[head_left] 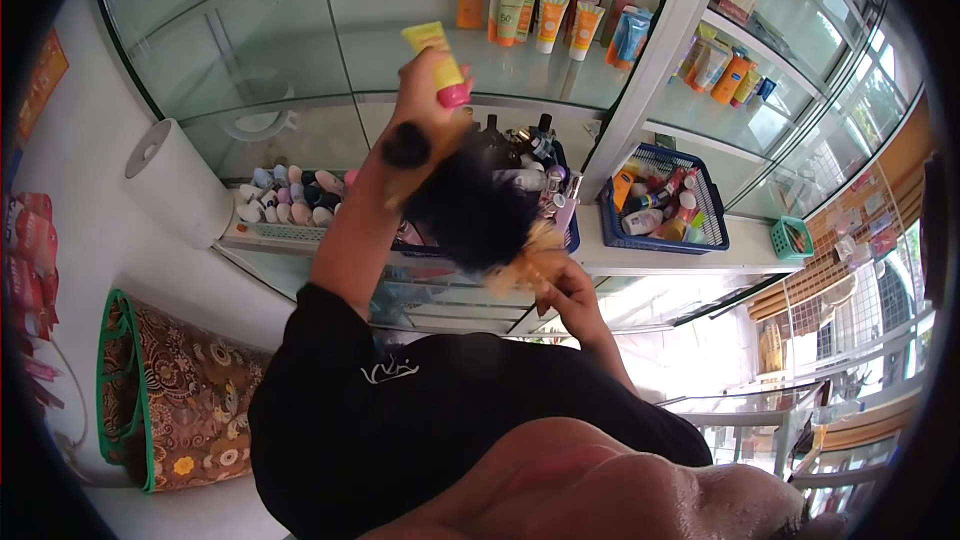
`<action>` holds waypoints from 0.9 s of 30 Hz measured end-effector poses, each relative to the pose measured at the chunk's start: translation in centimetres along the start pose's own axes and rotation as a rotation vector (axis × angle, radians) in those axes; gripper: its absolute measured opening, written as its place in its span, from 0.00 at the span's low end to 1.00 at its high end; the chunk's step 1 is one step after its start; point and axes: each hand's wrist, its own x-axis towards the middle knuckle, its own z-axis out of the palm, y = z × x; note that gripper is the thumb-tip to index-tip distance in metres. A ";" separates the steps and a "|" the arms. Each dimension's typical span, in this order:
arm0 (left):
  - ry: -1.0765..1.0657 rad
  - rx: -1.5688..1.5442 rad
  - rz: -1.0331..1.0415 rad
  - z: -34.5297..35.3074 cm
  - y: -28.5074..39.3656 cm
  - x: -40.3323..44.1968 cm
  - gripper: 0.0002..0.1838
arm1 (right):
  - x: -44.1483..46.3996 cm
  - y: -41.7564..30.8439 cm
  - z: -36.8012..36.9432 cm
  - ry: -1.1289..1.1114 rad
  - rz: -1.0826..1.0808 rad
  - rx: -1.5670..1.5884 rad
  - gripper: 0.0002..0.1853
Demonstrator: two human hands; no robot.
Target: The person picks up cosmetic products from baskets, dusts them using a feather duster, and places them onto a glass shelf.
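My left hand (428, 90), raised in front of the glass cabinet, grips a yellow tube (432, 52) with a pink cap pointing down. Lower and to the right, my right hand (570, 297) has its fingers pinched at the tan end of a black and tan feather duster (475, 202). Motion blurs the duster, which crosses in front of my left forearm and partly covers the bottles behind it. Dark bottles (543, 130) and other cosmetics stand in a blue basket there, partly hidden.
Sunscreen tubes (510, 12) line the upper shelf. Roll-on bottles (290, 195) fill a basket at left, beside a white paper roll (178, 183). Another blue basket (665, 238) and a small green basket (790, 238) are at right. A patterned bag (190, 390) hangs lower left.
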 end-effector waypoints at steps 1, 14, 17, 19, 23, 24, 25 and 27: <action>-0.034 0.113 0.039 0.6 -0.1 2.0 0.20 | -0.2 0.4 -0.1 0.063 -0.010 0.039 0.18; 0.031 1.220 0.625 -6.3 -2.5 25.8 0.25 | -5.4 0.5 0.0 0.444 -0.070 0.070 0.18; 0.059 1.262 0.557 -5.4 -2.8 25.2 0.26 | -5.6 0.4 0.1 0.487 -0.095 0.093 0.17; 0.033 1.212 0.520 -5.3 -3.3 25.0 0.27 | -5.6 0.4 0.1 0.505 -0.092 0.090 0.17; 0.014 1.230 0.508 -4.5 -2.8 23.8 0.27 | -5.5 0.4 0.5 0.509 -0.058 0.060 0.17; 0.030 1.226 0.524 -4.5 -2.8 23.8 0.26 | -5.3 0.5 0.6 0.505 -0.052 0.058 0.16; 0.025 1.224 0.538 -4.5 -2.7 23.8 0.26 | -5.1 0.6 0.6 0.496 -0.052 0.052 0.16; 0.015 1.222 0.559 -4.9 -3.0 23.9 0.26 | -4.9 0.9 0.6 0.483 -0.046 0.041 0.16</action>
